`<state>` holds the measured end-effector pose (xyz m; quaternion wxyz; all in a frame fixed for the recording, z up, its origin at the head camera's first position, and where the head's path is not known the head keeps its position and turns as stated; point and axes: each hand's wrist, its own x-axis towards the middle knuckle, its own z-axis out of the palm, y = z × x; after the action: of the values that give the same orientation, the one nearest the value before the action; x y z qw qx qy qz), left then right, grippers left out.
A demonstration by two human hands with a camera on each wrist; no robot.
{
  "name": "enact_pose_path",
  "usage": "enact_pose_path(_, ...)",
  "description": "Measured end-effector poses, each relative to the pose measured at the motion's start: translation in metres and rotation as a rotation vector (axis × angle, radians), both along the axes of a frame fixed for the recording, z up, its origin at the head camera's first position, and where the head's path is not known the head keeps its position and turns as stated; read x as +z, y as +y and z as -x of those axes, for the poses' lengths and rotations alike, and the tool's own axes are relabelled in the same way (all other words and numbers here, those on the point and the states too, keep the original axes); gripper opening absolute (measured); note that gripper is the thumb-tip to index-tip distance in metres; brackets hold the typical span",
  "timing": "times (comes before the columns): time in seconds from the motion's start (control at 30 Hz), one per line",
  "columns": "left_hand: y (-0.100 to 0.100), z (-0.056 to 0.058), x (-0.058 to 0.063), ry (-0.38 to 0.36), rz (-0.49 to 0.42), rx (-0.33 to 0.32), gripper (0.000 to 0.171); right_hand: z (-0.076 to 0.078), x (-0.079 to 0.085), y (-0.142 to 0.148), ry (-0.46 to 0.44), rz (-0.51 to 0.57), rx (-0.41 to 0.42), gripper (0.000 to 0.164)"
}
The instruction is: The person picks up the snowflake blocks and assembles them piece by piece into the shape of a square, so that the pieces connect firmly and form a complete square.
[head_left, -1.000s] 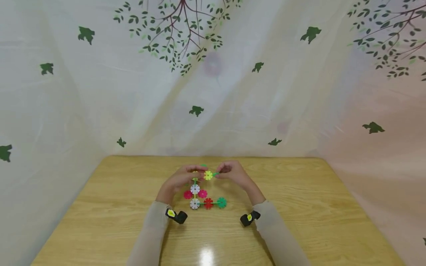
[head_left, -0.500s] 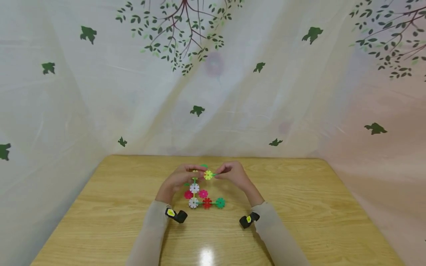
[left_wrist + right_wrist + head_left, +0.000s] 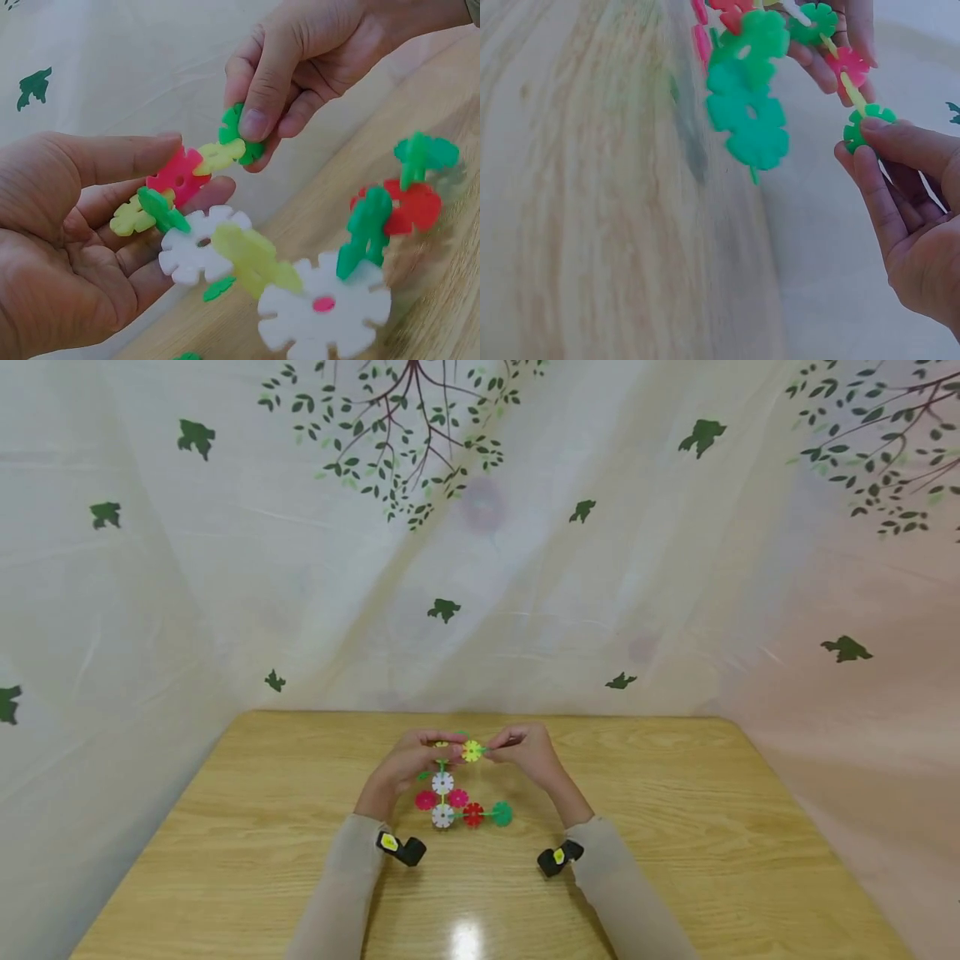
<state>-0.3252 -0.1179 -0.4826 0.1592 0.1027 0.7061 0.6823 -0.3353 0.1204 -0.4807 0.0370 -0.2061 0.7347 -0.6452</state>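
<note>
A chain of interlocking snowflake discs hangs between the two hands. In the left wrist view, my left hand holds it between thumb and fingers at a pink disc. My right hand pinches a green disc with thumb and fingertips. A yellow disc links the pink and green ones. From the left hand the chain runs toward the body through an upper white disc and a lower white disc. It then turns right to a red disc and a teal-green disc.
Loose pink discs lie beyond the chain on the wooden table. A green disc also lies there. A cloth backdrop with leaf prints rises behind the table's far edge. Each sleeve carries a black wrist camera.
Both hands keep their hold. The yellow disc has risen slightly in view, and the chain's lower end has shifted a little to the right over the last half second.
</note>
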Motion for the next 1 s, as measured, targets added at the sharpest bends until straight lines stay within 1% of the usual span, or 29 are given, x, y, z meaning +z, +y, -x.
enact_pose_path(0.07, 0.0, 0.0, 0.0, -0.007, 0.002, 0.001, 0.032, 0.002, -0.003, 0.0, 0.016, -0.005, -0.002, 0.009)
enact_pose_path(0.17, -0.001, 0.0, 0.001, -0.019, 0.027, -0.025, 0.033, 0.003, -0.002, -0.001, 0.038, -0.046, 0.021, 0.009)
enact_pose_path(0.23, -0.003, 0.0, 0.001, -0.024, 0.038, -0.064, 0.034, 0.004, -0.002, -0.002, 0.05, -0.079, 0.043, 0.01)
enact_pose_path(0.4, -0.008, 0.002, -0.001, -0.062, 0.009, -0.189, 0.038, 0.006, 0.002, -0.002, 0.054, -0.164, 0.126, 0.012)
enact_pose_path(0.47, -0.01, 0.002, -0.002, -0.079, 0.006, -0.221, 0.038, 0.006, 0.004, 0.0, 0.044, -0.199, 0.158, 0.014)
enact_pose_path(0.5, -0.01, 0.002, -0.002, -0.075, 0.014, -0.233, 0.037, 0.006, 0.007, 0.001, 0.035, -0.214, 0.166, 0.016)
enact_pose_path(0.57, -0.011, 0.002, -0.003, -0.067, 0.034, -0.247, 0.036, 0.006, 0.011, 0.004, 0.017, -0.238, 0.16, 0.019)
enact_pose_path(0.63, -0.011, 0.002, -0.003, -0.062, 0.055, -0.256, 0.036, 0.008, 0.015, 0.006, 0.0, -0.244, 0.136, 0.021)
enact_pose_path(0.7, -0.011, 0.002, -0.003, -0.058, 0.07, -0.263, 0.035, 0.012, 0.02, 0.008, -0.002, -0.245, 0.109, 0.024)
enact_pose_path(0.77, -0.011, 0.001, -0.002, -0.058, 0.078, -0.266, 0.035, 0.017, 0.022, 0.008, 0.019, -0.258, 0.098, 0.026)
enact_pose_path(0.87, -0.011, 0.0, -0.001, -0.058, 0.079, -0.262, 0.035, 0.029, 0.021, 0.005, 0.07, -0.32, 0.123, 0.026)
enact_pose_path(1.0, -0.01, -0.002, -0.003, -0.054, 0.076, -0.259, 0.035, 0.046, 0.009, -0.002, 0.12, -0.463, 0.209, 0.029)
